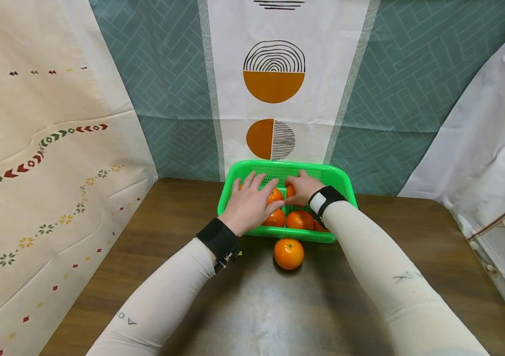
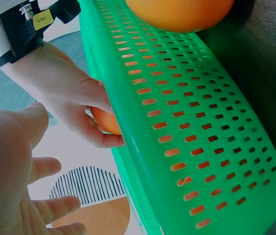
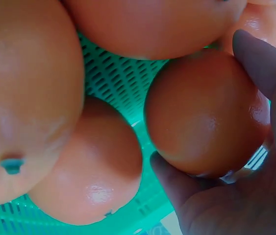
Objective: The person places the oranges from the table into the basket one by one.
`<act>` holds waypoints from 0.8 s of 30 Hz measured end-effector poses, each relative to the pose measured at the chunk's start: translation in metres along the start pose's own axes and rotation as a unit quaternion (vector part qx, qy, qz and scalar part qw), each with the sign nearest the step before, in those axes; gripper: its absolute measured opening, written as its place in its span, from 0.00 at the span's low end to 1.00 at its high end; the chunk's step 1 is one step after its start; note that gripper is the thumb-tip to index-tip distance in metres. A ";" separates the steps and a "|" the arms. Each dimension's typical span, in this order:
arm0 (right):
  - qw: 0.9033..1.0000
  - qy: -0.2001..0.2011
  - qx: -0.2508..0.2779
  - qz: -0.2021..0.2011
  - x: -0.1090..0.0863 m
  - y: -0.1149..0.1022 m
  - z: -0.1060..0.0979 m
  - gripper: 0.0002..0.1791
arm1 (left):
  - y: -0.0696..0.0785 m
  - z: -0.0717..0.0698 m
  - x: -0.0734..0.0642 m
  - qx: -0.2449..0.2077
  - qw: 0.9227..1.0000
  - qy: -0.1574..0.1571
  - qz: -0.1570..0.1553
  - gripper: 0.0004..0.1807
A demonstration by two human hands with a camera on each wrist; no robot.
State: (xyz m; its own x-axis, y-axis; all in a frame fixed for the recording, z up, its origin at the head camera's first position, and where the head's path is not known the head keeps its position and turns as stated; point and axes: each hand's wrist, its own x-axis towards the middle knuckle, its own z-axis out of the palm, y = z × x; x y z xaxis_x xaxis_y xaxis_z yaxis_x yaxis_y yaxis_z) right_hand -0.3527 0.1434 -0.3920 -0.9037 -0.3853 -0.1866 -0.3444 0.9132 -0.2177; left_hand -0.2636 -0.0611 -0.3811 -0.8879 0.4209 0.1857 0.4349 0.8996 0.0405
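My right hand (image 1: pixel 304 189) reaches into a green perforated plastic basket (image 1: pixel 345 184) and grips an orange (image 3: pixel 206 112) with curled fingers and thumb. The right wrist view shows that orange between thumb and fingers, with other oranges (image 3: pixel 91 166) close around it. Over the basket's left part hovers my left hand (image 1: pixel 248 203), fingers spread and holding nothing. In the left wrist view its fingers (image 2: pixel 54 204) stand apart outside the basket wall. Several oranges (image 1: pixel 300 220) lie in the basket, some partly hidden under the hands.
A single orange (image 1: pixel 288 253) sits on the brown wooden table (image 1: pixel 177 222) just in front of the basket. Behind the basket hangs a patterned cloth (image 1: pixel 172 99), with a cream cloth (image 1: pixel 48 148) on the left and a white one (image 1: pixel 488 148) on the right.
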 end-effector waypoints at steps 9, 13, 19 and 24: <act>1.000 -0.022 0.002 0.009 0.004 0.007 0.009 0.37 | -0.001 0.002 -0.002 0.009 1.000 0.008 0.004 0.38; 1.000 -0.029 0.002 0.008 0.007 0.008 0.012 0.37 | -0.001 0.003 -0.003 0.011 1.000 0.006 0.003 0.38; 0.999 -0.038 -0.009 0.006 0.008 0.006 0.014 0.37 | -0.002 0.004 -0.004 0.009 1.000 0.001 0.000 0.39; 0.999 -0.044 -0.023 -0.003 0.010 0.004 0.016 0.35 | -0.003 0.006 -0.004 0.004 1.000 0.003 0.001 0.39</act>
State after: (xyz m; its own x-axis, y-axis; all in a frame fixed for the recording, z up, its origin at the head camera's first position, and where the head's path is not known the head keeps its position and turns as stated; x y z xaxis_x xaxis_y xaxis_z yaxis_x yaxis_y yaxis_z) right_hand -0.3585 0.1411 -0.4104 -0.8766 -0.3991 -0.2690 -0.3627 0.9151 -0.1760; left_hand -0.2621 -0.0650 -0.3877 -0.8865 0.4216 0.1907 0.4351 0.8998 0.0330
